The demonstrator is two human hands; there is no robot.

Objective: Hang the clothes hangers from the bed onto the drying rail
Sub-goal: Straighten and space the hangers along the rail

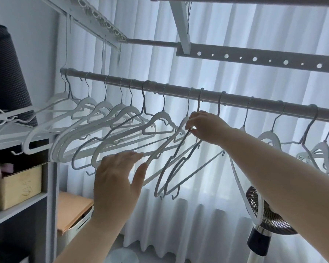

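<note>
A grey drying rail (179, 92) runs from upper left to right across the view. Several white and grey hangers (110, 111) hang from it by their hooks, crowded at the left and spaced wider at the right. My right hand (205, 126) pinches the neck of a grey hanger (180, 168) that hangs near the rail's middle. My left hand (118, 177) is lower, its fingers spread against the lower bars of the neighbouring hangers, holding nothing. The bed is out of sight.
A white shelf unit (17, 209) with a wooden box (21, 186) and a dark cone-shaped thing (6, 76) stands at the left. A perforated rack bar (254, 57) is overhead. White curtains (235, 35) fill the back. A fan (264, 221) stands at the lower right.
</note>
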